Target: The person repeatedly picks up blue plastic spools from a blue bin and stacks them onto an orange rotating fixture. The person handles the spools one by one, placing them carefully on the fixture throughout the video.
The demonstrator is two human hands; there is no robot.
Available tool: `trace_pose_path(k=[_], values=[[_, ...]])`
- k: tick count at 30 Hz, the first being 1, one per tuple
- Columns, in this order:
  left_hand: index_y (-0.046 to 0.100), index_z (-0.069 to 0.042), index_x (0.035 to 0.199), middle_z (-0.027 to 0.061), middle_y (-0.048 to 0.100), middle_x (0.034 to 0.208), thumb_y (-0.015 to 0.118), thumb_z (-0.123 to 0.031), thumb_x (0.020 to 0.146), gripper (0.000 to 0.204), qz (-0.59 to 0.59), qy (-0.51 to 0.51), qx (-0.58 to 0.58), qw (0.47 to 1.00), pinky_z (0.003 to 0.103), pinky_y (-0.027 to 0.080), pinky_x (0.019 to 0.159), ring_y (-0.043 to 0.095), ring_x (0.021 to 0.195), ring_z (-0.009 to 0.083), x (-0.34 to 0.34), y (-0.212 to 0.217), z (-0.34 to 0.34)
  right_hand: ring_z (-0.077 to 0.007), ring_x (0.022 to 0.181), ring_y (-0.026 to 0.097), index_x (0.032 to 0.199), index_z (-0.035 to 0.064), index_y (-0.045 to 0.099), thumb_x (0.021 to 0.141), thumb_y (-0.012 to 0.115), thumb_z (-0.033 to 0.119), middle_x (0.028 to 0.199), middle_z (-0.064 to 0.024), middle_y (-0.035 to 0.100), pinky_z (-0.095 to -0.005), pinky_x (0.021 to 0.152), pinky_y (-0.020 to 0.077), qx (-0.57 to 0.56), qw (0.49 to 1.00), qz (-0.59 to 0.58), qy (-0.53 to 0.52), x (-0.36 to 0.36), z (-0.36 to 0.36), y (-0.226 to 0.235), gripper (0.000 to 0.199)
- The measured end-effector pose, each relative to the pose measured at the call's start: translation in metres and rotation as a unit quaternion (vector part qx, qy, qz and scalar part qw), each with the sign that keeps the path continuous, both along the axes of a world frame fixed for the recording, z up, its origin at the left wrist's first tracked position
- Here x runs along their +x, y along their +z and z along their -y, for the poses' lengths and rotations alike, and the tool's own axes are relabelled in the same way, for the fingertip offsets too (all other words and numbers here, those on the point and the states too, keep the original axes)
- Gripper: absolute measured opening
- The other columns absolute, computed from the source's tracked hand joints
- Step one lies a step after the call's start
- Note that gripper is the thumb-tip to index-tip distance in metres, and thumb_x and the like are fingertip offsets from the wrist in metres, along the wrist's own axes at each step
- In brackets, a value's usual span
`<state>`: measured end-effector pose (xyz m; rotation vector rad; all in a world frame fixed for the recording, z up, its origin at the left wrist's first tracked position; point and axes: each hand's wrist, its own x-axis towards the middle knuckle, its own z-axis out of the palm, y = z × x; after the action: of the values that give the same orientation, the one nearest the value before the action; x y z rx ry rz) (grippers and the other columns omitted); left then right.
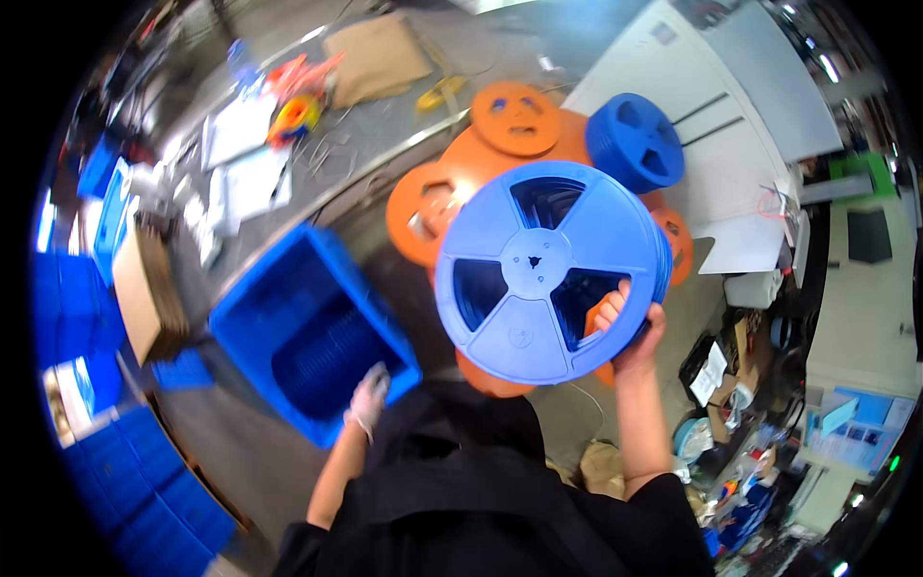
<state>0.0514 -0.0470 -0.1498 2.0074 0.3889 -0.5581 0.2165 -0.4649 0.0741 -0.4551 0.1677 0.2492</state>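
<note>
Holding up a stack of blue reels (553, 279) in the right hand (640, 338), out in front of the body, broad face toward the camera! Pinching the rim with that grip: fingers showing in a cut-out, the rest of the hand wrapped outside at the near right. Bending the right elbow, with the bare forearm almost straight below the load.

Over to the left hand (369, 396), at the near rim of a blue bin (373, 303), on a forearm slanting inward. Too blurred to tell whether spread or pressed together in that grip, or whether touching the rim. Down inside the bin, more blue reels (332, 354). Just beside the bin, the near edge of the grey worktop (351, 139). Beyond the held stack, orange reels (514, 113) and another blue reel (615, 144).
</note>
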Motion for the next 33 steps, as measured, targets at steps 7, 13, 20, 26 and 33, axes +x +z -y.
trace_pose_path(k=[7, 13, 20, 26, 33], values=[[0.044, -0.002, 0.138, 0.0197, 0.054, 0.132, 0.050, -0.025, 0.098, 0.046, 0.262, 0.232, -0.040, 0.936, 0.033, 0.039, 0.104, 0.051, 0.124, 0.0291, -0.016, 0.129, -0.138, -0.0098, 0.049, 0.037, 0.084, 0.0089, 0.049, 0.088, 0.056, 0.023, 0.059, 0.0033, 0.040, -0.0266, 0.051, 0.0328, 0.221, 0.965, 0.072, 0.120, -0.137, -0.179, -0.029, 0.016], [0.044, 0.000, 0.136, 0.0266, 0.037, 0.144, 0.061, -0.029, 0.081, 0.064, 0.255, -0.014, 0.343, 0.904, 0.052, 0.018, 0.114, 0.029, 0.137, 0.0436, -0.045, 0.214, -0.128, -0.0113, 0.048, 0.042, 0.087, 0.0088, 0.052, 0.078, 0.065, 0.025, 0.058, 0.0016, 0.045, -0.0282, 0.046, 0.0354, 0.211, 0.938, 0.084, 0.263, -0.179, -0.268, -0.024, 0.023], [0.053, 0.000, 0.124, 0.0217, 0.051, 0.132, 0.061, -0.029, 0.077, 0.056, 0.408, -0.034, 0.107, 0.906, 0.049, 0.031, 0.110, 0.046, 0.126, 0.0386, -0.065, 0.236, -0.122, -0.0123, 0.048, 0.042, 0.081, 0.0100, 0.049, 0.076, 0.067, 0.029, 0.057, 0.0020, 0.044, -0.0280, 0.045, 0.0365, 0.134, 0.946, 0.030, 0.292, -0.209, -0.304, -0.010, 0.027], [0.050, -0.004, 0.133, 0.0187, 0.048, 0.138, 0.034, -0.047, 0.098, 0.058, -0.063, 0.024, 0.338, 0.939, 0.041, 0.032, 0.109, 0.041, 0.130, 0.0371, -0.178, -0.029, -0.300, -0.0115, 0.048, 0.041, 0.080, 0.0100, 0.048, 0.077, 0.067, 0.028, 0.058, 0.0024, 0.043, -0.0271, 0.046, 0.0367, 0.077, 0.965, -0.011, 0.252, -0.213, -0.318, 0.005, 0.027], [0.050, -0.005, 0.133, 0.0199, 0.049, 0.137, 0.045, -0.047, 0.096, 0.057, 0.027, 0.247, 0.127, 0.960, 0.037, 0.036, 0.107, 0.046, 0.127, 0.0345, -0.185, 0.000, -0.284, -0.0092, 0.051, 0.037, 0.085, 0.0109, 0.047, 0.078, 0.075, 0.032, 0.060, 0.0048, 0.039, -0.0254, 0.050, 0.0332, 0.019, 0.979, -0.012, 0.203, -0.193, -0.342, 0.021, 0.036]])
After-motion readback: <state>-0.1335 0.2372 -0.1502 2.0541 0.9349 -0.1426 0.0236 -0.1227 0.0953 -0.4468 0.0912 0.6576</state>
